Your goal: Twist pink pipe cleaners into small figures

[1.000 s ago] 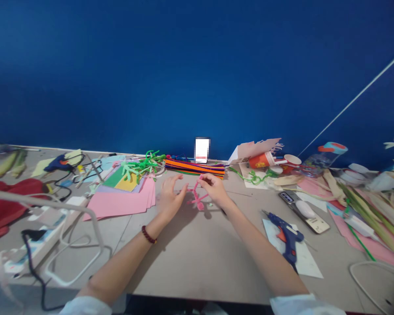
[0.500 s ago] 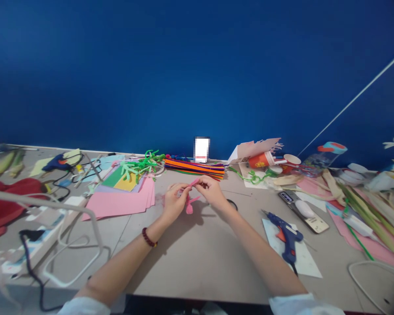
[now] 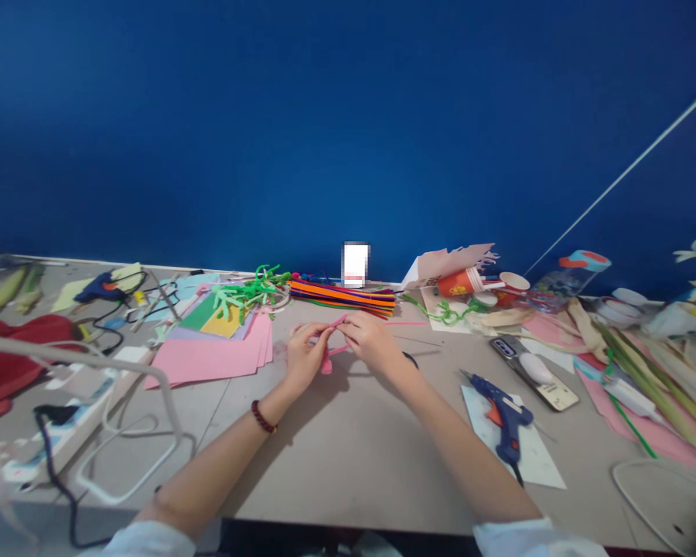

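Both my hands meet over the middle of the grey table [image 3: 336,456], pinching a bent pink pipe cleaner [image 3: 328,357]. My left hand [image 3: 302,356], with a dark red bead bracelet on the wrist, grips its left part with curled fingers. My right hand [image 3: 368,340] pinches the upper end, fingers pressed together. A looped pink end hangs down between the two hands, just above the table. A second thin pink strand lies on the table behind my right hand.
A stack of coloured paper [image 3: 214,352] lies left of my hands, a bundle of pipe cleaners [image 3: 342,298] behind them. A blue glue gun [image 3: 502,414] rests on white paper at the right. A power strip with cables [image 3: 63,433] sits front left; a phone [image 3: 533,371] and leaves at the right.
My hands have drawn closer together and shifted slightly left. My left hand, open beside the pink pipe cleaner a second ago, now grips it, and the pink piece has been bent and turned.
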`<move>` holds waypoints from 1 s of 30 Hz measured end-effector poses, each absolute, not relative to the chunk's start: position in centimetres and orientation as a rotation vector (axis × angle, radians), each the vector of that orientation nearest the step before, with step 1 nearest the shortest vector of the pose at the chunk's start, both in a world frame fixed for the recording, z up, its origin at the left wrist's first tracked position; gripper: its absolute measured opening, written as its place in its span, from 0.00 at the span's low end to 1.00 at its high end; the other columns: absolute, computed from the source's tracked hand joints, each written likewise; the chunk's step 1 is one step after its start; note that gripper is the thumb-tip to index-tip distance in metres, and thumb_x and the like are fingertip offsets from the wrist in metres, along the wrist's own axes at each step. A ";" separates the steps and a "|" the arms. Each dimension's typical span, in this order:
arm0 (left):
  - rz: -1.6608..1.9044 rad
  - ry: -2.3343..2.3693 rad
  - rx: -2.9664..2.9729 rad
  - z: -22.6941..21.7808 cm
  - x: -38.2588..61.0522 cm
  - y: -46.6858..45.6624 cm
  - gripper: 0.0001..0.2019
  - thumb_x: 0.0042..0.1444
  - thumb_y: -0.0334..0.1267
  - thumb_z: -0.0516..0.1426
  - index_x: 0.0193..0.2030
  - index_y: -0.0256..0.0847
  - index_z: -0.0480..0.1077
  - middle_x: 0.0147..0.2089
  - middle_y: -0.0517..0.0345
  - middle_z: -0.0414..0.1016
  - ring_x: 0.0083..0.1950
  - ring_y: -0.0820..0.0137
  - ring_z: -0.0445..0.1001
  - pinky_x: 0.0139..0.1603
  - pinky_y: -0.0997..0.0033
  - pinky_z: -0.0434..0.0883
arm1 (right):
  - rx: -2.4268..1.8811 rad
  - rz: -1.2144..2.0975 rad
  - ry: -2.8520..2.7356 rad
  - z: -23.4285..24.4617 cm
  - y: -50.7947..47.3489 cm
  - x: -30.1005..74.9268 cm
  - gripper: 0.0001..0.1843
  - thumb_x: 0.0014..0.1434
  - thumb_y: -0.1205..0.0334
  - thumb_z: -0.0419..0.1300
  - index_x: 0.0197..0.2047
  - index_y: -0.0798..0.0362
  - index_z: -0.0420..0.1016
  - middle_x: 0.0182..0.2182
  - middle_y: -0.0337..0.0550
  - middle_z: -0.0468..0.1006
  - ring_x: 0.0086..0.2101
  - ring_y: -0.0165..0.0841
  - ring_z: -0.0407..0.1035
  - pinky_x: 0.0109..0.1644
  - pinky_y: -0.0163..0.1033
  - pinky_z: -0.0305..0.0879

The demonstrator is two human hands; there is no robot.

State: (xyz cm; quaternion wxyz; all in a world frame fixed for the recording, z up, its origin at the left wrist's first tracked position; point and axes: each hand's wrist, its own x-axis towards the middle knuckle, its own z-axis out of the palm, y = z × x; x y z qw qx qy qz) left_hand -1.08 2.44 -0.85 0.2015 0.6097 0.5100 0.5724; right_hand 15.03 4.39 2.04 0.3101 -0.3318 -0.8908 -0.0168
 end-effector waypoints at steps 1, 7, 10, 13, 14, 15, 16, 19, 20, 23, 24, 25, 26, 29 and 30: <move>1.576 1.444 1.755 -0.9 -1.2 2.5 0.05 0.51 0.40 0.59 0.29 0.46 0.76 0.30 0.58 0.77 0.33 0.66 0.71 0.49 0.64 0.59 | -0.873 -0.072 -2.368 2.1 4.4 15.1 0.12 0.61 0.69 0.51 0.41 0.53 0.76 0.36 0.49 0.76 0.38 0.37 0.67 0.41 0.40 0.63; 1.489 1.482 2.018 -1.2 -2.0 3.2 0.05 0.54 0.39 0.57 0.33 0.46 0.76 0.33 0.55 0.78 0.37 0.65 0.72 0.51 0.61 0.56 | -0.873 -0.234 -2.416 1.8 4.5 15.0 0.13 0.62 0.68 0.50 0.42 0.55 0.76 0.36 0.50 0.76 0.36 0.37 0.67 0.38 0.40 0.61; 1.488 1.488 2.102 -1.4 -2.0 3.4 0.07 0.55 0.39 0.56 0.39 0.46 0.75 0.36 0.54 0.79 0.37 0.65 0.73 0.50 0.62 0.57 | -0.880 -0.231 -2.403 1.6 4.7 15.0 0.14 0.63 0.68 0.49 0.42 0.54 0.76 0.35 0.49 0.76 0.36 0.37 0.66 0.38 0.40 0.61; 1.475 1.466 2.175 -1.4 -2.0 3.4 0.07 0.56 0.38 0.55 0.39 0.46 0.75 0.36 0.55 0.79 0.37 0.66 0.73 0.49 0.63 0.58 | -0.899 -0.209 -2.400 1.7 4.8 15.1 0.14 0.63 0.68 0.49 0.40 0.54 0.76 0.34 0.49 0.76 0.36 0.36 0.66 0.38 0.39 0.60; 1.470 1.463 2.187 -1.4 -2.0 3.4 0.07 0.57 0.38 0.55 0.38 0.46 0.75 0.36 0.56 0.79 0.37 0.66 0.73 0.48 0.63 0.58 | -0.905 -0.197 -2.399 1.7 4.8 15.1 0.13 0.63 0.68 0.50 0.40 0.54 0.76 0.34 0.49 0.76 0.36 0.36 0.66 0.38 0.39 0.60; 1.464 1.470 2.187 -1.3 -2.0 3.3 0.07 0.57 0.38 0.55 0.36 0.45 0.75 0.35 0.56 0.79 0.37 0.67 0.73 0.48 0.63 0.59 | -0.905 -0.179 -2.401 1.8 4.7 15.1 0.13 0.63 0.67 0.50 0.40 0.54 0.76 0.35 0.49 0.76 0.36 0.36 0.66 0.38 0.39 0.60; 1.457 1.486 2.173 -1.3 -2.0 3.3 0.07 0.57 0.39 0.55 0.35 0.44 0.75 0.35 0.57 0.79 0.36 0.67 0.73 0.48 0.64 0.59 | -0.903 -0.155 -2.404 1.9 4.7 15.1 0.13 0.63 0.67 0.50 0.41 0.55 0.76 0.35 0.49 0.76 0.37 0.36 0.67 0.38 0.39 0.60; 1.427 1.550 2.070 -1.1 -2.0 3.1 0.08 0.57 0.41 0.55 0.35 0.43 0.74 0.35 0.57 0.78 0.37 0.67 0.72 0.47 0.64 0.61 | -0.910 -0.092 -2.415 2.0 4.5 15.1 0.13 0.64 0.66 0.49 0.43 0.55 0.75 0.36 0.49 0.76 0.38 0.36 0.67 0.39 0.38 0.61; 1.415 1.563 2.030 -1.1 -2.0 3.1 0.08 0.57 0.42 0.55 0.35 0.42 0.74 0.36 0.57 0.78 0.38 0.67 0.72 0.47 0.64 0.62 | -0.918 -0.085 -2.415 2.1 4.5 15.1 0.13 0.64 0.66 0.49 0.44 0.55 0.75 0.36 0.49 0.76 0.38 0.36 0.66 0.39 0.38 0.61; 1.418 1.541 1.916 -1.3 -1.9 3.2 0.09 0.56 0.43 0.55 0.36 0.42 0.74 0.36 0.56 0.77 0.40 0.66 0.72 0.45 0.65 0.65 | -0.939 -0.090 -2.406 2.0 4.5 15.2 0.13 0.64 0.66 0.49 0.43 0.54 0.75 0.36 0.49 0.75 0.39 0.36 0.66 0.39 0.38 0.60; 1.420 1.503 1.885 -1.4 -1.9 3.2 0.09 0.56 0.43 0.56 0.36 0.42 0.74 0.37 0.56 0.77 0.40 0.66 0.72 0.45 0.66 0.66 | -0.943 -0.092 -2.405 2.0 4.5 15.2 0.13 0.64 0.66 0.49 0.43 0.54 0.75 0.36 0.49 0.75 0.39 0.36 0.66 0.39 0.38 0.60; 1.413 1.455 1.857 -1.5 -1.8 3.4 0.09 0.56 0.44 0.56 0.37 0.42 0.73 0.37 0.56 0.77 0.40 0.67 0.73 0.44 0.67 0.66 | -0.946 -0.093 -2.407 2.0 4.6 15.3 0.12 0.63 0.66 0.50 0.43 0.54 0.75 0.36 0.49 0.75 0.39 0.36 0.66 0.39 0.38 0.60; 1.400 1.406 1.827 -1.6 -1.8 3.5 0.10 0.55 0.44 0.56 0.38 0.42 0.73 0.38 0.56 0.77 0.40 0.68 0.73 0.43 0.68 0.67 | -0.947 -0.093 -2.414 2.0 4.6 15.3 0.12 0.63 0.67 0.51 0.43 0.54 0.75 0.36 0.48 0.75 0.38 0.35 0.65 0.39 0.38 0.59; 1.343 1.296 1.732 -1.9 -1.8 3.8 0.10 0.54 0.45 0.57 0.37 0.41 0.72 0.36 0.57 0.76 0.36 0.70 0.73 0.37 0.72 0.69 | -0.965 -0.101 -2.434 2.1 4.7 15.5 0.11 0.62 0.68 0.52 0.42 0.54 0.75 0.35 0.47 0.75 0.36 0.35 0.64 0.38 0.37 0.58; 1.327 1.271 1.710 -1.9 -1.7 3.8 0.10 0.53 0.45 0.57 0.36 0.41 0.71 0.35 0.58 0.75 0.35 0.71 0.73 0.35 0.74 0.69 | -0.972 -0.106 -2.434 2.1 4.7 15.6 0.10 0.62 0.68 0.52 0.41 0.54 0.75 0.35 0.47 0.75 0.35 0.34 0.64 0.38 0.37 0.58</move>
